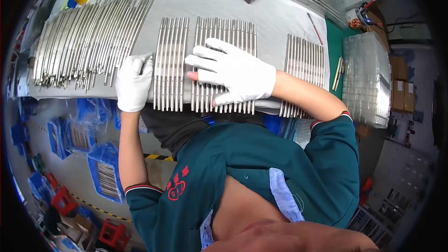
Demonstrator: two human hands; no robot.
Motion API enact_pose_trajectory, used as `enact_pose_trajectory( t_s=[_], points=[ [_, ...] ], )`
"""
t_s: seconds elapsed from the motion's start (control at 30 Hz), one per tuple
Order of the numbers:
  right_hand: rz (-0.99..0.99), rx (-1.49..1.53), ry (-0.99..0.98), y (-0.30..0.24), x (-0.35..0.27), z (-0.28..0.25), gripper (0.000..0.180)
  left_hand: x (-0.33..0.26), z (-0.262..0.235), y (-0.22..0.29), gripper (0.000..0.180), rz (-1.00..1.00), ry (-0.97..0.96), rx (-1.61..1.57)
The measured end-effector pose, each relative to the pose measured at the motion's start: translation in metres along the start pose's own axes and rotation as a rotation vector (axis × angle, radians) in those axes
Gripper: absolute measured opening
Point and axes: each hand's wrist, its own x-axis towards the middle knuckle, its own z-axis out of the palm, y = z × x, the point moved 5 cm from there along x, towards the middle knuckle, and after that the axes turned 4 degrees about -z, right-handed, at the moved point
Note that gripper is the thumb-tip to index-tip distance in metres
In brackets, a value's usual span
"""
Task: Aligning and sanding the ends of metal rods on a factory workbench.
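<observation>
The person's right hand [238, 72], in a white glove, lies flat and wide open on the middle row of metal rods [225, 65] on the grey cloth [275, 23]. It presses down and grips nothing. The left hand [134, 83], gloved too, rests curled at the near end of the smaller row of rods [171, 64], touching them but not holding any. To do this well, the flat hand should likely push gently and evenly, so the rods stay side by side. The big pile of rods [88, 42] sits well apart on the left.
</observation>
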Motion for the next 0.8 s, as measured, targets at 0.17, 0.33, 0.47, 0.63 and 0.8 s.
enact_pose_trajectory(
  t_s=[0.17,0.33,0.47,0.63,0.8],
  points=[
    [-0.036,0.009,-0.018,0.004,-0.001,0.014,0.075,0.001,-0.001,0.002,0.014,0.017,0.016,-0.005],
    [-0.033,0.023,-0.003,0.004,-0.005,0.016,0.074,0.0,0.0,-0.001,0.014,-0.01,-0.002,-0.032],
    [-0.029,0.034,-0.005,0.003,-0.004,0.015,0.073,-0.001,-0.001,-0.001,0.014,0.01,0.016,-0.002],
    [-0.024,0.015,-0.013,0.003,-0.003,0.015,0.073,0.0,0.0,0.0,0.014,0.016,0.018,0.019],
    [-0.001,0.028,-0.042,0.006,-0.002,0.013,0.071,0.002,-0.001,0.0,0.016,0.009,0.012,-0.014]
  ],
)
